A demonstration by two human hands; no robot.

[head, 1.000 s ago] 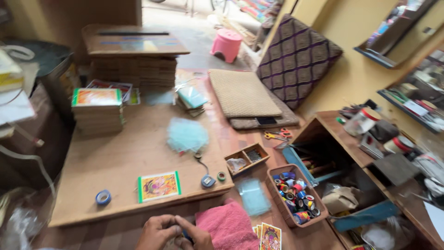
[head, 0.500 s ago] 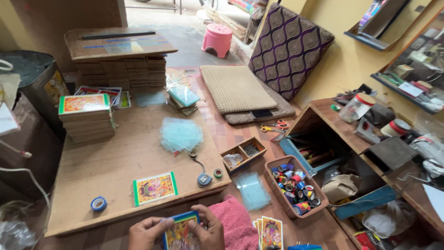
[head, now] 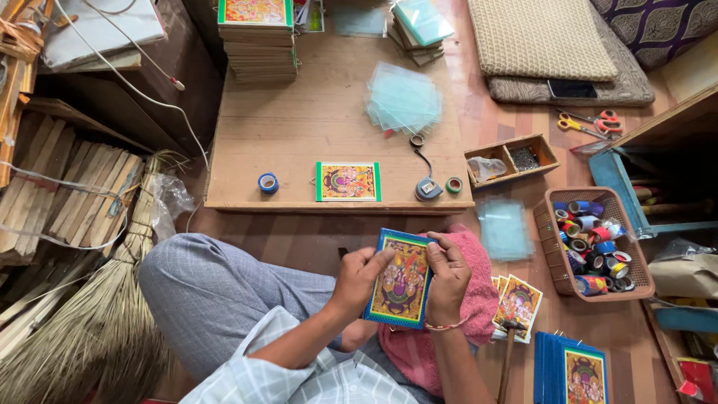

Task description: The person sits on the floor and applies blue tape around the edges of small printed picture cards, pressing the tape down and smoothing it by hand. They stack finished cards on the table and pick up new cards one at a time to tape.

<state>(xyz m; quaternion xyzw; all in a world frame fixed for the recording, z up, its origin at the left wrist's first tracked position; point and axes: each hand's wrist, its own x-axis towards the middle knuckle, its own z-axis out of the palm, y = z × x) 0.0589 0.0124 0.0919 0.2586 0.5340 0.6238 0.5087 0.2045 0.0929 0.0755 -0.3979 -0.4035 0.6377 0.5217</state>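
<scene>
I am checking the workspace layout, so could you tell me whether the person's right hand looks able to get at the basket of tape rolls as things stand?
Probably yes. The right hand holds the blue-bordered picture, so it would need freeing first. The basket of tape rolls sits open-topped on the floor to its right, with only a flat glass sheet lying between.

The picture (head: 400,280) in my hands has a blue border around a bright orange, yellow and purple figure print. Under it lies a pink towel (head: 479,292). At the centre of the frame, the picture on the pale wooden board (head: 329,127) is edged green (head: 348,182) (same warm orange and yellow inside). The tape roll (head: 268,182) left of it is blue and white. My trousers (head: 217,292) are grey with a fine check. At right, the brown basket (head: 594,243) holds rolls in red, blue, green and yellow. The scissors (head: 591,123) at upper right have red and yellow handles.
</scene>
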